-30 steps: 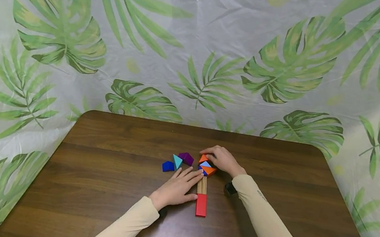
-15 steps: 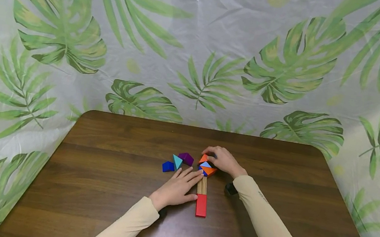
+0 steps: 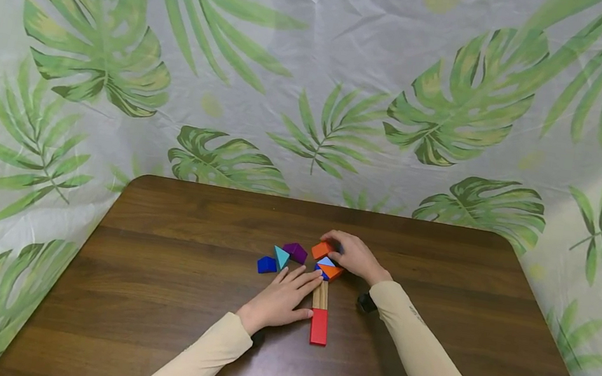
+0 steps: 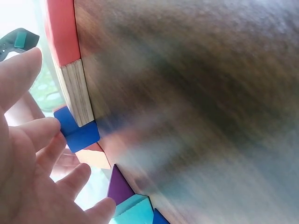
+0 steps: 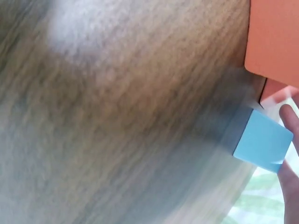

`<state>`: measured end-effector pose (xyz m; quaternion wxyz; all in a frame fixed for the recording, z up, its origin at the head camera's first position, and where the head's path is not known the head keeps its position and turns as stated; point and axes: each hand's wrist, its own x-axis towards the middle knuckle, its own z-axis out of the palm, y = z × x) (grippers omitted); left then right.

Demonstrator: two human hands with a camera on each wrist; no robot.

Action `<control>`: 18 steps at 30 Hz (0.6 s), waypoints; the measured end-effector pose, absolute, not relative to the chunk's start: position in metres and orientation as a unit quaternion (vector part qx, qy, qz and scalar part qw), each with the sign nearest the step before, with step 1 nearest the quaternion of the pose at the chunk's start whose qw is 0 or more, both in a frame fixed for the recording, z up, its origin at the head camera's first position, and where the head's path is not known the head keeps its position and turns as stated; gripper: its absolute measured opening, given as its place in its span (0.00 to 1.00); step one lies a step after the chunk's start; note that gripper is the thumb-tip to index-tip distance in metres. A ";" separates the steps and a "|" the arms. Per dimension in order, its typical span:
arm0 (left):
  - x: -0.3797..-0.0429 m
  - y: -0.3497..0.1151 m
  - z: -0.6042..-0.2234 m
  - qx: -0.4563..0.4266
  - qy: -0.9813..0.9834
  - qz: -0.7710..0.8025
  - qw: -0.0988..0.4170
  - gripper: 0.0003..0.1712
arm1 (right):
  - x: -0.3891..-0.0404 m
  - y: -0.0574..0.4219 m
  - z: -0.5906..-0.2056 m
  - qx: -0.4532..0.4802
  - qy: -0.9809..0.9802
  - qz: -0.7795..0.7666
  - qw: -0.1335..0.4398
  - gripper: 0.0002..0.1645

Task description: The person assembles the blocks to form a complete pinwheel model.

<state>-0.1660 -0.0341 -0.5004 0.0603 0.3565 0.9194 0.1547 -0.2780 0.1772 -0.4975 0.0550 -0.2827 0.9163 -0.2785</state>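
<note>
My left hand [image 3: 280,297] lies spread over the table, its index fingertip on a dark blue block [image 4: 84,136] and its thumb at a red block [image 3: 319,327]. Bare wooden blocks [image 3: 320,295] run between those two. Beyond them an orange triangular block [image 3: 330,271] and a light blue triangle [image 3: 326,260] sit against the dark blue one. At the far end my right hand [image 3: 354,254] pinches a smaller orange block [image 3: 321,250] between thumb and index finger. Mostly hidden beneath that hand in the head view, a light blue block [image 5: 264,140] stands by its fingers.
Left of the row lie a purple block [image 3: 295,252], a teal triangular block [image 3: 281,256] and another blue block [image 3: 266,265], close to my left fingertips. The brown table [image 3: 174,311] ends at a leaf-patterned cloth [image 3: 325,56] behind.
The smaller orange block has turned under my right fingers, its corner swinging left, and shows a different side. My left hand and the rest of the row stay put.
</note>
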 end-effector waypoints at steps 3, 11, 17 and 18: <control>-0.166 -0.034 -0.500 0.355 0.920 0.156 0.062 0.38 | -0.277 0.178 -0.496 -0.275 0.917 -0.280 0.067 0.20; -0.166 -0.033 -0.500 0.355 0.920 0.154 0.062 0.38 | -0.280 0.179 -0.496 -0.261 0.927 -0.260 0.070 0.17; -0.165 -0.033 -0.499 0.351 0.922 0.152 0.065 0.38 | -0.280 0.179 -0.496 -0.277 0.923 -0.263 0.052 0.12; -0.165 -0.033 -0.499 0.351 0.922 0.152 0.066 0.38 | -0.279 0.179 -0.496 -0.280 0.921 -0.265 0.051 0.11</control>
